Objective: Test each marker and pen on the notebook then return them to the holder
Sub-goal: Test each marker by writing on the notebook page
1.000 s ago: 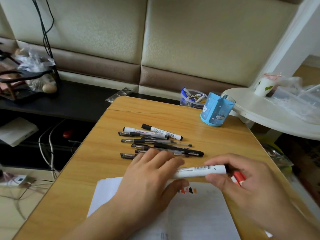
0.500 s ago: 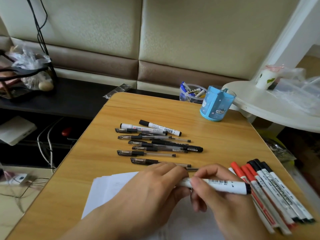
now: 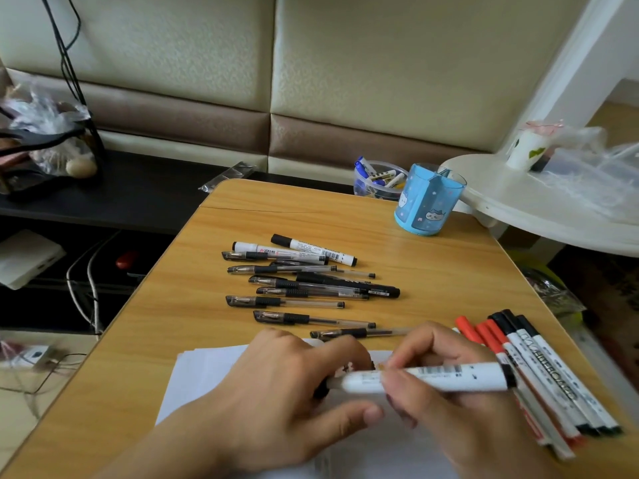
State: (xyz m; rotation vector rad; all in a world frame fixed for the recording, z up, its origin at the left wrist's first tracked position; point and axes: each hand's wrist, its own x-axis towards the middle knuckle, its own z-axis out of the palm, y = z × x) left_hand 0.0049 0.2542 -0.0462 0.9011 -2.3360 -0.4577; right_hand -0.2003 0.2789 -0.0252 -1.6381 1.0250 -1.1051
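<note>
Both hands hold one white marker (image 3: 432, 376) just above the notebook (image 3: 207, 375), which lies at the near edge of the wooden surface (image 3: 166, 305). The right hand (image 3: 446, 385) grips the barrel with curled fingers, and the left hand (image 3: 287, 385) closes around its left end — the tip is hidden there. A group of pens (image 3: 304, 285) lies beyond the notebook, and red and black markers (image 3: 532, 368) lie in a row to the right. The blue holder (image 3: 428, 202) stands upright at the far right corner — well apart from the hands.
</note>
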